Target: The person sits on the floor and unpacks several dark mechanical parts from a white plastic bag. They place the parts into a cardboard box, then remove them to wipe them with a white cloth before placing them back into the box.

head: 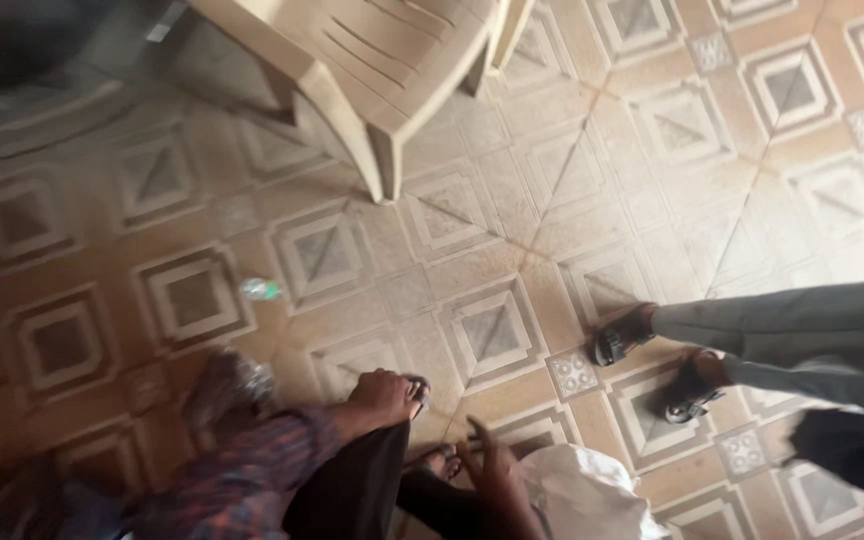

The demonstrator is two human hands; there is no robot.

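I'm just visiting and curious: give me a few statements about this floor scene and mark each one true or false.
1. A beige plastic chair stands on the patterned tile floor. True.
2. The left hand rests flat on the chair seat. False: it is low down near the floor, beside a dark trouser leg.
3. Another person's sandalled feet show at the right. True.
4. The right hand holds a broom. False: no broom shows; it is beside a white bag.

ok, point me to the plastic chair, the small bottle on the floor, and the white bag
plastic chair (392, 60), head view, seat slats
small bottle (259, 290), head view, its body
white bag (582, 490), head view, top folds
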